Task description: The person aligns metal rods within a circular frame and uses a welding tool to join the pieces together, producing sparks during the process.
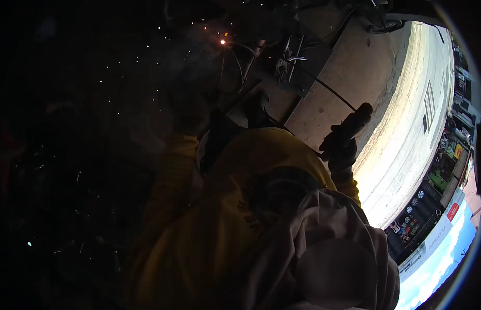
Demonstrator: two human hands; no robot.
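Note:
My right hand (pixel 340 153), in a dark glove, is closed round a dark welding electrode holder (pixel 360 114). A thin straight rod (pixel 333 93) juts from its head up and to the left, toward a silvery clamp-like tool (pixel 287 61). Farther left an orange-white spot (pixel 223 42) glows, with thin bent bars (pixel 239 58) beside it and bright specks scattered around. My left sleeve (pixel 179 150) is yellow and reaches forward into deep shadow. The left hand beyond it is lost in the dark, so its fingers do not show.
My dark knees (pixel 219 137) are bent in front of me. A brown ground surface (pixel 354 67) lies to the right, bordered by a brightly lit pale strip (pixel 406 155). Along the far right rim stand dark racks with round wheel-like discs (pixel 413 201). The left side is almost black.

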